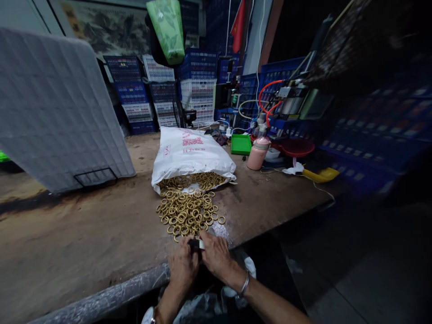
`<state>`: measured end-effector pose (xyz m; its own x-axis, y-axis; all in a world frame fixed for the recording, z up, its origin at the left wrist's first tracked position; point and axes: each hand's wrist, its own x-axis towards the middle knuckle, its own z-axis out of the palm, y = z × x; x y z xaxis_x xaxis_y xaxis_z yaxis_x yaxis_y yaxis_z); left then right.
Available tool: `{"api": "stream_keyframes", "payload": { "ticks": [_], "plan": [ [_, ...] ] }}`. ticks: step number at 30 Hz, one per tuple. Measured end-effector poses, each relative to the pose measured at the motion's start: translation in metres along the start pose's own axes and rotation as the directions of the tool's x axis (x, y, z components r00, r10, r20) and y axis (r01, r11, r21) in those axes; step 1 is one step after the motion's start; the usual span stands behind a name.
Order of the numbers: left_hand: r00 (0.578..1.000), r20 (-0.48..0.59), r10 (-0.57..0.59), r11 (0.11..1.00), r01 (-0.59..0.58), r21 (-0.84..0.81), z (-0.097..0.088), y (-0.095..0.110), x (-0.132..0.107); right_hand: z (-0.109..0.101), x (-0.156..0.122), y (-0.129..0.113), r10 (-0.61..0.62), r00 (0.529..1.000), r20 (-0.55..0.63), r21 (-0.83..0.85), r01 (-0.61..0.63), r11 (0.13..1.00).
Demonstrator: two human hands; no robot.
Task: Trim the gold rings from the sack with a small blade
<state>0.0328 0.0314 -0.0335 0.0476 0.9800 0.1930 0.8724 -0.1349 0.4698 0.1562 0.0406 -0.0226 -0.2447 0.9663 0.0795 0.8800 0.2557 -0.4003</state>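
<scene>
At the table's front edge, my left hand [183, 262] and my right hand [218, 254] are close together with fingers curled. Between them is a small black-and-white object [195, 244]; the fingers partly cover it, and its kind is hard to tell. Both hands appear closed on it, the left at the black end and the right by the white end. Just beyond my fingertips lies a heap of brass-coloured rings [189, 213]. The rings spread from the open mouth of a white woven sack [194, 150] lying on its side, with more rings inside.
On the brown table [101, 238] stands a large pale padded panel [60, 108] at left. To the right are a green tray [240, 144], a pink bottle [258, 154], a red dish [297, 147] and a yellow scoop [320, 174]. Stacked crates [197, 65] line the back.
</scene>
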Motion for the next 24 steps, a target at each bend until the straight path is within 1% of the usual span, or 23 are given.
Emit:
{"api": "stream_keyframes", "payload": {
  "ticks": [4, 6, 9, 11, 14, 17, 21, 23, 24],
  "plan": [
    [1.0, 0.003, -0.012, 1.0, 0.012, -0.012, 0.001, -0.001, 0.002, -0.004, -0.001, 0.0, -0.023, 1.0, 0.008, 0.028, 0.023, 0.999],
    [1.0, 0.005, -0.021, 0.998, 0.022, -0.059, 0.0, -0.002, 0.002, -0.007, -0.002, 0.002, -0.021, 1.0, 0.005, 0.053, 0.02, 0.998],
    [1.0, -0.006, -0.011, 0.976, 0.009, -0.218, -0.005, -0.003, 0.003, -0.011, -0.002, 0.006, -0.044, 0.999, 0.002, 0.138, 0.043, 0.989],
    [1.0, -0.02, -0.021, 0.938, 0.012, -0.346, -0.009, -0.002, 0.002, -0.013, -0.002, 0.008, -0.054, 0.999, -0.007, 0.242, 0.054, 0.969],
    [0.998, -0.037, -0.055, 0.87, 0.03, -0.493, -0.016, 0.003, 0.001, -0.017, 0.001, 0.007, -0.032, 0.999, -0.019, 0.44, 0.037, 0.897],
    [0.996, -0.054, -0.068, 0.848, 0.029, -0.529, -0.021, 0.009, -0.002, -0.023, 0.003, 0.003, -0.019, 1.0, 0.007, 0.59, 0.011, 0.807],
    [0.995, -0.069, -0.073, 0.836, 0.023, -0.548, -0.025, 0.013, -0.005, -0.026, 0.006, -0.003, -0.012, 0.998, 0.057, 0.706, -0.031, 0.707],
    [0.995, -0.047, -0.087, 0.79, 0.04, -0.611, -0.026, 0.016, -0.006, -0.027, 0.007, -0.005, 0.009, 0.997, 0.075, 0.743, -0.062, 0.666],
    [0.995, -0.018, -0.1, 0.748, 0.063, -0.661, -0.027, 0.018, -0.007, -0.028, 0.006, -0.005, 0.015, 0.997, 0.076, 0.753, -0.067, 0.654]
  ]
}}
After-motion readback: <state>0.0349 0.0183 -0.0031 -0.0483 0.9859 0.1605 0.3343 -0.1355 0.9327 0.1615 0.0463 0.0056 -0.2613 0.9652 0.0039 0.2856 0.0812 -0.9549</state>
